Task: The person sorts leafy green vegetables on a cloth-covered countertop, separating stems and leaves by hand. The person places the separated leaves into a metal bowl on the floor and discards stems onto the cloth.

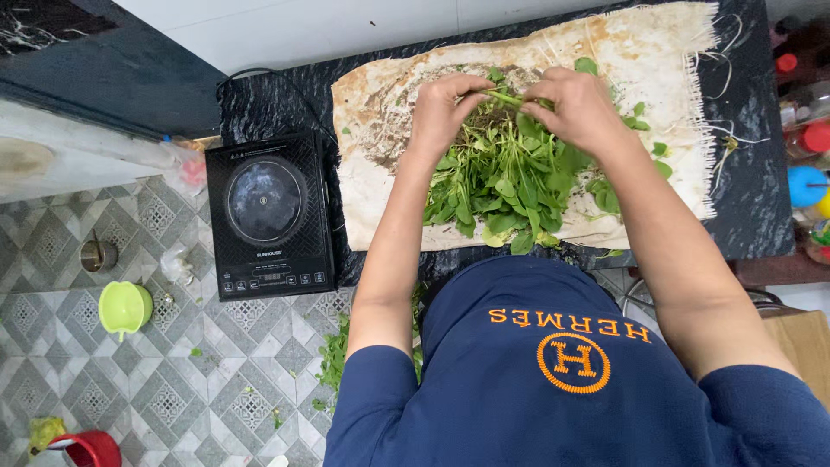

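While pinched betw both hands' fingers point(474, 90), green stem point(510, 99) spans above leaf pile point(506, 186).

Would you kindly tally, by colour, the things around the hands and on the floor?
Green: 2 – heap of leafy green stems, lime-green plastic scoop
Black: 1 – flat black induction cooker
Beige: 1 – frayed stained beige sackcloth
Red: 1 – red plastic cup
Total: 5

Left hand and right hand pinch one stem.

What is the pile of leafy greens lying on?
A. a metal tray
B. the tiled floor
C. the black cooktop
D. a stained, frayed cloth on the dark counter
D: the leafy greens lie on the frayed cloth spread over the dark counter, with the left hand and right hand pinching a stem above them.
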